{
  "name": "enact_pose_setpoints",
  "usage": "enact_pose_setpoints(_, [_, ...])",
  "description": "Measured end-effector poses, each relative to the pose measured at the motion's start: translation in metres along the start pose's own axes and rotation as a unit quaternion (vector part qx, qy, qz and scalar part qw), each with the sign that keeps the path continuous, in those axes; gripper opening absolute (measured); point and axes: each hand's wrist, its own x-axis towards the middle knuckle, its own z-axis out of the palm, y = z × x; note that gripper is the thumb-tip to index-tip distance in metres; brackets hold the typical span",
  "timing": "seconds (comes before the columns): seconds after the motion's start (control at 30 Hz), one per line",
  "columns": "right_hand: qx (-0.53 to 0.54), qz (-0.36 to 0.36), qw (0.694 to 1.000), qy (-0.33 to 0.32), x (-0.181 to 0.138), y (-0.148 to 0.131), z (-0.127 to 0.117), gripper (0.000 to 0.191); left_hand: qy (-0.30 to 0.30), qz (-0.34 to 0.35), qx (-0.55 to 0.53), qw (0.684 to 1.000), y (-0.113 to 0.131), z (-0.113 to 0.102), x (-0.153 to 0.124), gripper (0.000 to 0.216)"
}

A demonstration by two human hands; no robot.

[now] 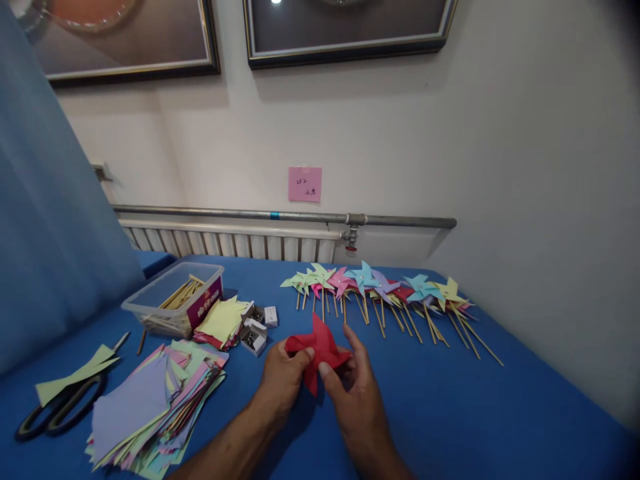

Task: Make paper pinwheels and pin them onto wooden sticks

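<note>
Between my two hands is a red paper pinwheel (324, 341), its points folded in toward the middle. My left hand (283, 377) pinches it from the left, thumb on the folded centre. From the right, my right hand (357, 393) grips its lower right part, with the thumb on the front and a forefinger raised. No stick shows on this pinwheel, and its back is hidden. Just left of my left hand stand small open boxes of metal pins (254, 337). Beyond my hands lies a row of finished pinwheels (364, 277) on wooden sticks.
A clear plastic box (137, 305) holds wooden sticks (183, 293). Yellow paper squares (220, 321) lie beside it. Nearer are a stack of coloured paper (133, 400) and black-handled scissors (75, 403) under a green paper piece (75, 377). A blue curtain (55, 200) hangs left; a radiator (240, 243) stands behind.
</note>
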Motion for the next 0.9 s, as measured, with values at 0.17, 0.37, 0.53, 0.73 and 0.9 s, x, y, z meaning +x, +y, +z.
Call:
enact_pose_setpoints(0.17, [0.054,0.041,0.997,-0.023,0.015,-0.006,-0.010,0.076,0.031,0.018,0.038,0.999,-0.001,0.000,0.002,0.030])
enact_pose_setpoints(0.37, [0.125,0.118,0.979,-0.109,0.028,-0.018,-0.025,0.060,-0.005,0.036,0.138,0.990,0.009,0.002,-0.003,0.025])
enact_pose_setpoints(0.53, [0.115,0.134,0.970,-0.165,0.035,-0.009,-0.030,0.056,-0.064,0.006,0.173,0.983,0.015,0.002,-0.007,0.020])
enact_pose_setpoints(0.73, [0.046,0.129,0.976,-0.170,0.032,-0.008,-0.030,0.054,-0.109,-0.031,0.168,0.979,0.012,-0.001,-0.009,0.018])
enact_pose_setpoints(0.9, [0.033,0.133,0.981,-0.141,0.028,-0.014,-0.023,0.049,-0.118,-0.047,0.147,0.981,0.013,-0.003,-0.007,0.018])
